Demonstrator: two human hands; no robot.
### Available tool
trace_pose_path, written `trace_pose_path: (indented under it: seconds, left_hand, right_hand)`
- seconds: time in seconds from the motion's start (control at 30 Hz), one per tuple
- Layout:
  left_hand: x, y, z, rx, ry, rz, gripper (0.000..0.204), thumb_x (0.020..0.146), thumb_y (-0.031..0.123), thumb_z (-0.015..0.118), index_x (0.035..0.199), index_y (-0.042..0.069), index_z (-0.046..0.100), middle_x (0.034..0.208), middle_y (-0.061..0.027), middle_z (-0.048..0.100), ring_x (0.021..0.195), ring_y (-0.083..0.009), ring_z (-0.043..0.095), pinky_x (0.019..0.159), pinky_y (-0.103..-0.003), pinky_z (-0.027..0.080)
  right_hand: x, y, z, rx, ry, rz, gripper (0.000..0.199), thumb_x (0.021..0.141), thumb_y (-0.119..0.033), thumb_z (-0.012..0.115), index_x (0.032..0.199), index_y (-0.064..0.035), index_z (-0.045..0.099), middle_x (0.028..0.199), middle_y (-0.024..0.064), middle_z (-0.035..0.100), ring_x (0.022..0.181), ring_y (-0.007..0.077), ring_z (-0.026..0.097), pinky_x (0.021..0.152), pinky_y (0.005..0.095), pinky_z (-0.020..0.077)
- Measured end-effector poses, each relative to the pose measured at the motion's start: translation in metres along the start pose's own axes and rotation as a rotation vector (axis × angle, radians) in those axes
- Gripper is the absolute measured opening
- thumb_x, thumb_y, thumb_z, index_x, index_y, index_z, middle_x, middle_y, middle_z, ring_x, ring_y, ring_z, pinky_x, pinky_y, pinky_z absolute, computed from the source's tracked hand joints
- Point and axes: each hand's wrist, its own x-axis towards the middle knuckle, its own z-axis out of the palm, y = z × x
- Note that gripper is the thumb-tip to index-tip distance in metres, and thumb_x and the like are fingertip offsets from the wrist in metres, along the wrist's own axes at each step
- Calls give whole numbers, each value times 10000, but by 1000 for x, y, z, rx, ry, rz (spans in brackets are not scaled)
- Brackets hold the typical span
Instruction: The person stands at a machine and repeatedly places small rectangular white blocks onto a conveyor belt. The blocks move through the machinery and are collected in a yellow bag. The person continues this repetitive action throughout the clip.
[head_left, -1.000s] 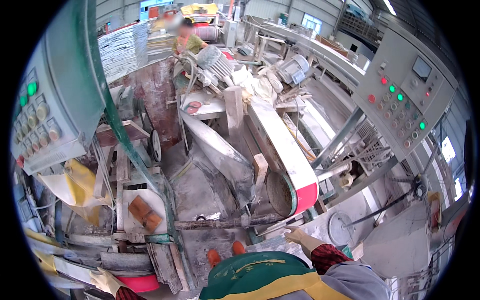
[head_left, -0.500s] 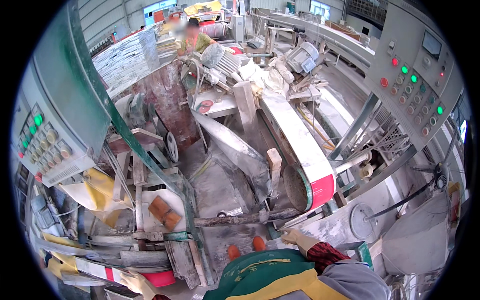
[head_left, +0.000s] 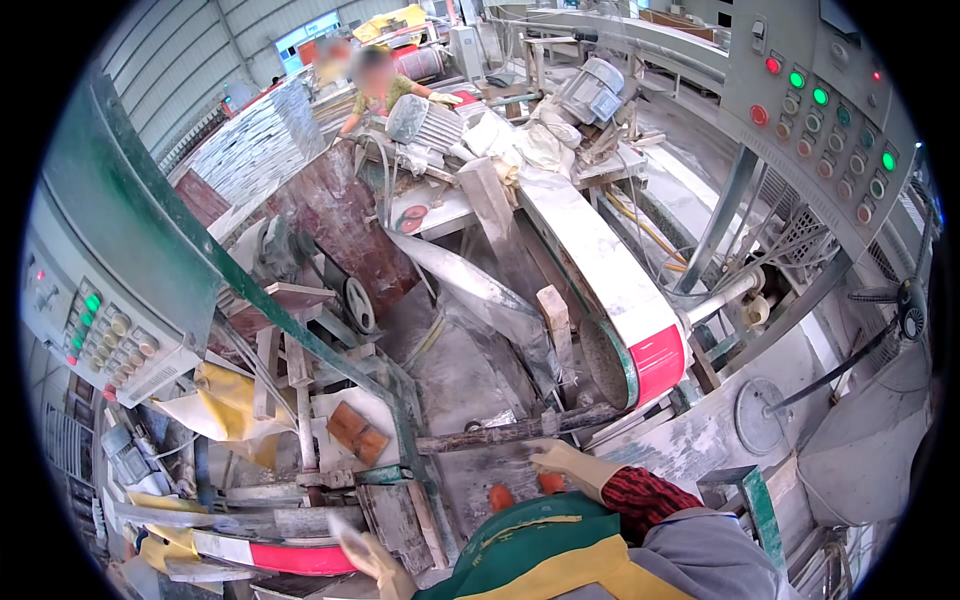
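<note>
This is a stone-cutting factory hall. Heavy machinery caked in pale dust fills the floor: a belt guard with a red end, electric motors, and grey control panels studded with red and green buttons. Cut slabs stand stacked beneath corrugated metal walls.

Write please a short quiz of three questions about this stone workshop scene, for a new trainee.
1. True or false: the right hand wears a pale glove.
2. What does the right hand touch? A) the dusty horizontal bar B) the right control panel C) the fan
3. Fill in: the end of the belt guard near the person is painted ____.

Key: 1 true. 2 A. 3 red. The left hand, also gloved, is low by the red and white strip; what it holds cannot be told.
</note>
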Motion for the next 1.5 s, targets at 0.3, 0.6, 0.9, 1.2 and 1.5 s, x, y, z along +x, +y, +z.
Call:
trace_pose_path:
  seconds: [0.3,0.6,0.9,1.2,1.5]
  left_hand:
    - [-22,155,152,162,-814,497,654,736,87,688,1309,-34,395,1349,-294,376,1234,-404,406,1024,-427,346]
    - [67,117,82,499,-627,549,570,650,35,704,1173,-8,482,1172,-184,496,1093,-352,479,992,-388,362]
    - [128,10,-120,1451,-254,-351,704,837,459,582,1386,122,297,1456,-203,238,1319,-380,252,1076,-461,253]
    - [122,-7,-117,1554,-243,-423,680,824,489,575,1367,177,310,1458,-182,225,1291,-369,283,1030,-457,308]
    - [113,9,-97,1559,-261,-414,677,824,482,578,1357,162,310,1453,-191,218,1299,-371,262,1029,-455,310]
  right_hand:
    - [-27,-128,176,-204,163,-322,749,831,-68,620,1453,-120,207,1206,110,554,977,195,591,866,320,470]
    - [-79,-167,46,174,567,-693,723,784,60,585,1424,-78,279,1023,48,610,871,117,576,763,254,474]
    - [-68,-131,-150,378,1240,-839,853,715,104,548,1445,-186,216,1104,121,562,730,199,536,548,292,407]
    - [-52,-126,-186,448,1242,-698,806,737,99,553,1416,-259,308,971,88,590,581,163,522,413,275,395]
    - [-62,-144,-175,252,1283,-500,893,747,-200,641,1453,-155,97,1053,213,596,801,302,637,591,353,543]
